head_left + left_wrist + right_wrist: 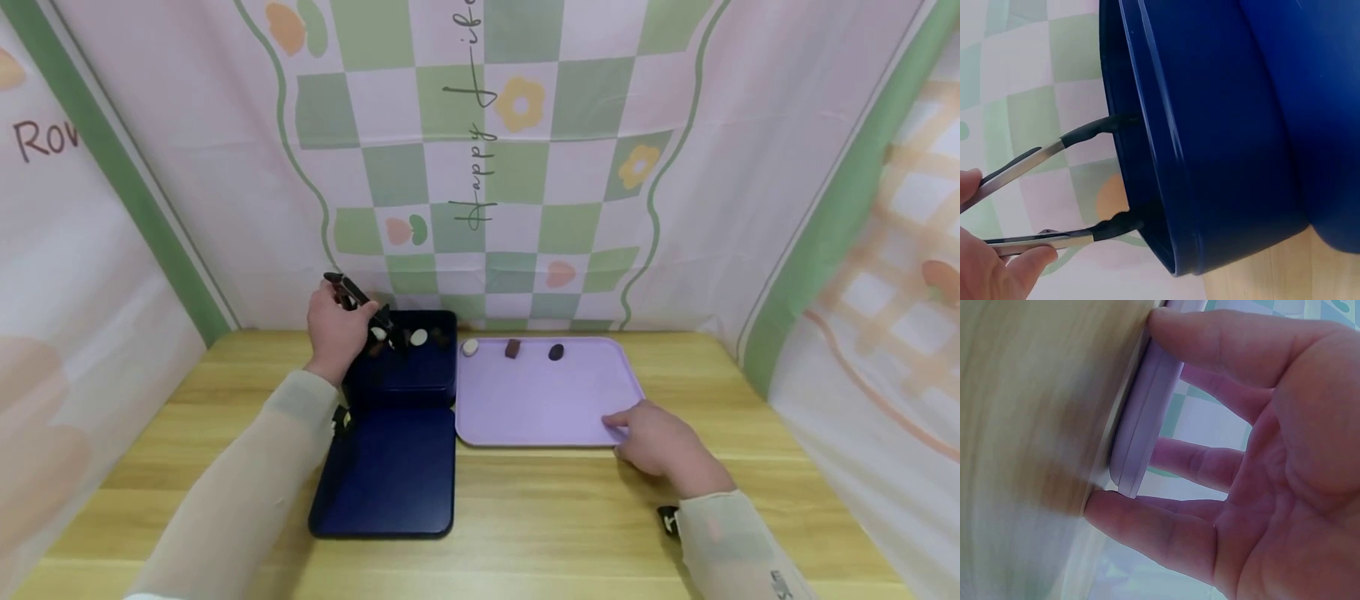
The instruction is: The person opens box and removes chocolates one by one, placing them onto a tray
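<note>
My left hand [336, 332] grips black-and-silver tongs [1022, 170] over the deep navy box [405, 387] at the left. Their two black-tipped arms stand apart and reach down inside the rim; the tips are hidden by the wall in the left wrist view. Inside the box lie a white oval piece [418, 337] and several white and dark pieces. At the near right corner of the lilac tray [540, 404], my right hand [667, 446] holds the edge, thumb at the front side and fingers over and around the corner.
Along the tray's far side sit a white oval piece [470, 347], a brown rectangular piece [512, 348] and a dark oval piece [556, 352]. A navy lid [390, 479] lies in front of the box. A patterned cloth [510, 183] hangs behind the wooden table [540, 517].
</note>
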Tool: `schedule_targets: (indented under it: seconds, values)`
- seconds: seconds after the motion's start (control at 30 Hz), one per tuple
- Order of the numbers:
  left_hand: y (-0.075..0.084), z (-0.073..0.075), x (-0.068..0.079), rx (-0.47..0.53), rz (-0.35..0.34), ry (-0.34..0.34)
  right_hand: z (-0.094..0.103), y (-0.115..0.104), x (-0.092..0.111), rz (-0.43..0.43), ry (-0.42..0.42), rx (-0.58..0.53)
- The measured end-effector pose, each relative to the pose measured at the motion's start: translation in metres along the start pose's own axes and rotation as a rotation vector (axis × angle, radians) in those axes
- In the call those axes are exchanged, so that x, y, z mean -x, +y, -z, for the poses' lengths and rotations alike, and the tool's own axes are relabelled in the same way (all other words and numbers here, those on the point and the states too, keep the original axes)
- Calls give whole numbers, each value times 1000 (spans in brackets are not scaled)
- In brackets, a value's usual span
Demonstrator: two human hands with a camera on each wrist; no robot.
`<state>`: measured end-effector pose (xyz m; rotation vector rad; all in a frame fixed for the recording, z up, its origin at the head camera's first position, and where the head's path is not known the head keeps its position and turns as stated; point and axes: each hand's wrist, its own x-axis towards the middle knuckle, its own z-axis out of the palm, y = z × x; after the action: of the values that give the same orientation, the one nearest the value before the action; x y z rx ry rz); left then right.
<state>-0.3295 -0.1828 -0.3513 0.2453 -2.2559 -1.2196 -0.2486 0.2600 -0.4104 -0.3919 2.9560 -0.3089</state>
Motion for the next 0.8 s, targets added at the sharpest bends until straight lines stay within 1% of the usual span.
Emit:
schedule_targets:
  seconds: [0.1, 0.2, 0.33, 0.5, 0.7, 0.8]
  values:
    - [0, 2, -1, 2, -6, 17, 1, 0, 0, 0, 2, -1]
    - [-2, 3, -1, -3, -6, 20, 1, 0, 0, 3, 2, -1]
    - [-3, 7, 0, -1, 11, -6, 2, -1, 1, -4, -4, -8]
    - [-4, 11, 0, -22, 8, -34, 1, 0, 1, -7, -3, -3]
    - [-7, 14, 2, -16, 35, -53, 1, -1, 1, -1, 3, -5]
    - [-7, 14, 3, -10, 37, -51, 1, -1, 1, 0, 5, -2]
